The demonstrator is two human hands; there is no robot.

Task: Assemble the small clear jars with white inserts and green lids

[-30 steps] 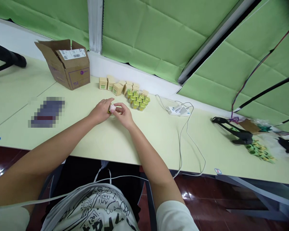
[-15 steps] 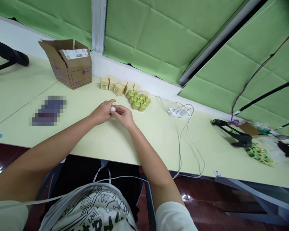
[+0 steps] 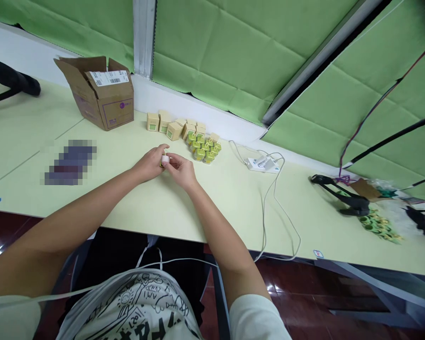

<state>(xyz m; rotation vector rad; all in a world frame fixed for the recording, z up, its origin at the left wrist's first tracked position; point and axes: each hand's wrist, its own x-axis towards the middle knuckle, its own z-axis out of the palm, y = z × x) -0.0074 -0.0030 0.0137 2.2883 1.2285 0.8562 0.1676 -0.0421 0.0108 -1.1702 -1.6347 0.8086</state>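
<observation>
Over the middle of the pale table, my left hand (image 3: pixel 151 162) and my right hand (image 3: pixel 182 169) meet around a small white-topped item (image 3: pixel 165 159). Its lower part looks yellow-green and is mostly covered by my fingers, so its kind is unclear. The left hand grips it from the side, and my right thumb and fingers pinch its white part. Just beyond the right hand stands a cluster of small green-topped containers (image 3: pixel 204 147). Behind them, several small cardboard boxes (image 3: pixel 173 131) with green labels are lined up near the wall.
An open cardboard carton (image 3: pixel 118 111) stands at the back left. A blurred dark patch (image 3: pixel 71 163) lies left of my arms. Towards the right are a white power strip (image 3: pixel 264 164) with a trailing cable, a black strap-like object (image 3: pixel 354 206) and green-yellow pieces (image 3: pixel 380 227).
Both hands stay together on the small item with barely any movement. The whole view has shifted very slightly.
</observation>
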